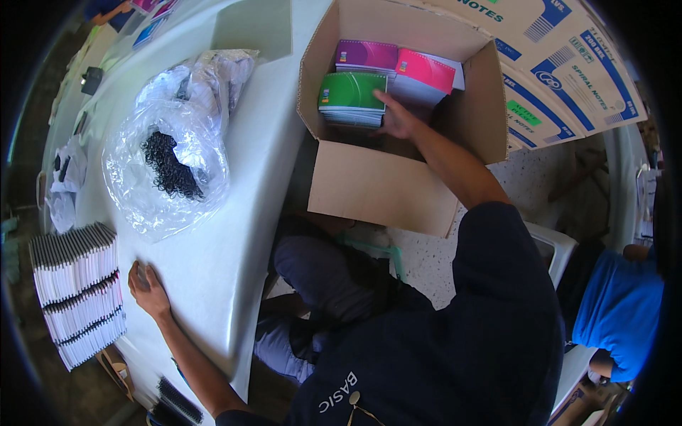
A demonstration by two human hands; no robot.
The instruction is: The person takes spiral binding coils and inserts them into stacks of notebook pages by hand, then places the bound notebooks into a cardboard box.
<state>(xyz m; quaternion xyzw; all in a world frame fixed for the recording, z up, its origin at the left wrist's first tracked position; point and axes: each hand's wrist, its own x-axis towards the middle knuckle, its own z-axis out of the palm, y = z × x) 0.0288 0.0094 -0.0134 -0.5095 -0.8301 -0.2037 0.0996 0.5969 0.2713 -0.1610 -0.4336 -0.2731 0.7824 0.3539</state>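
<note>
Inside the cardboard box [490, 121], my right hand [399, 119] is at the right side of a stack of green-covered spiral notebooks [352, 91]. One digit reaches onto the top cover and the others go down the side, partly hidden. Behind it stands a stack of purple notebooks [366, 54], and to the right a stack of pink notebooks [426, 69]. My left hand [149, 291] rests on the white table by its left edge, fingers loosely bent and apart, holding nothing. Close to it are tall piles of spiral-bound notebooks [78, 291] with black bindings.
A clear plastic bag [167, 170] with black curly coils lies on the white table [213, 284]. The box's near flap [380, 188] hangs toward me. Flattened printed cartons [568, 85] lean at the right. A person in a blue shirt [618, 312] is at far right.
</note>
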